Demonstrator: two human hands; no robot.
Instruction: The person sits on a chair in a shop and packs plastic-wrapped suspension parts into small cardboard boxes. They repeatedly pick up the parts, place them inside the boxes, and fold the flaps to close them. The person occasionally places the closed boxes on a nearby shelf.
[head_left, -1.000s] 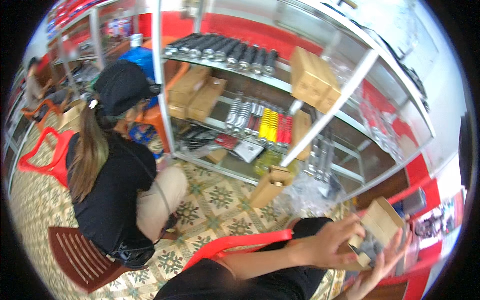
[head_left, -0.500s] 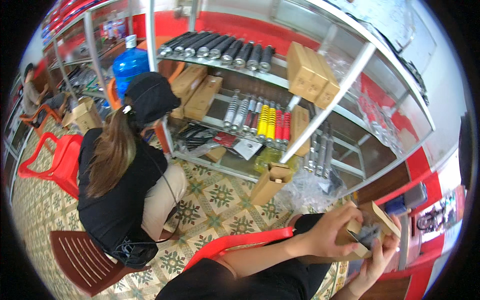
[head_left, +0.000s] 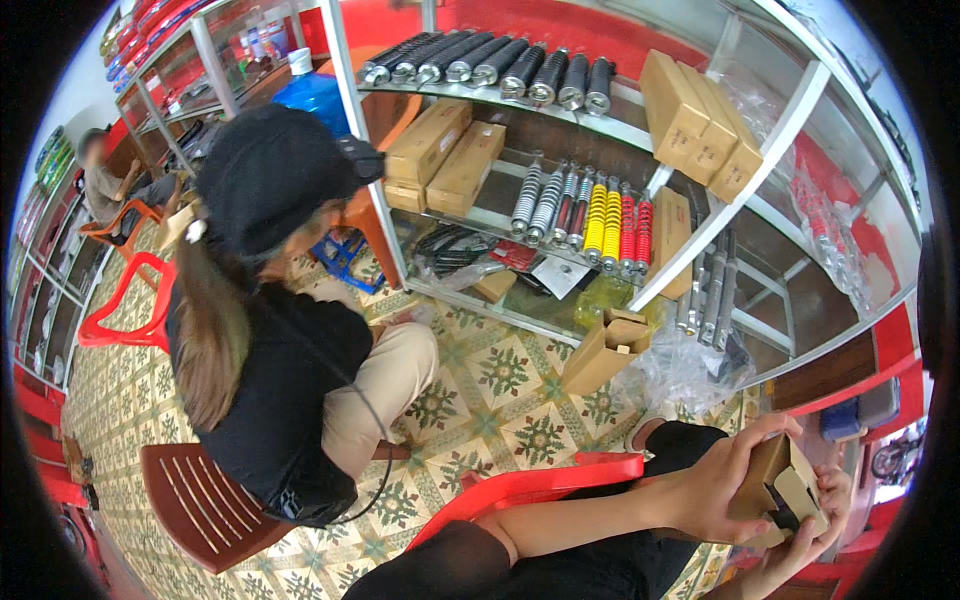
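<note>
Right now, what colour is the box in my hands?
The box is brown, best seen in the head view.

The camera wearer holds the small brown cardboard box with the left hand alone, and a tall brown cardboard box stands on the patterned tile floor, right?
Not the left hand alone: in the head view, the right hand is on the small brown cardboard box too. The tall box does stand on the floor.

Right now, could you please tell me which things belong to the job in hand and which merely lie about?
In hand:
- small cardboard box, held between the left hand and right hand

Lying about:
- yellow shock absorbers
- tall carton on the tiled floor
- clear plastic wrapping
</note>
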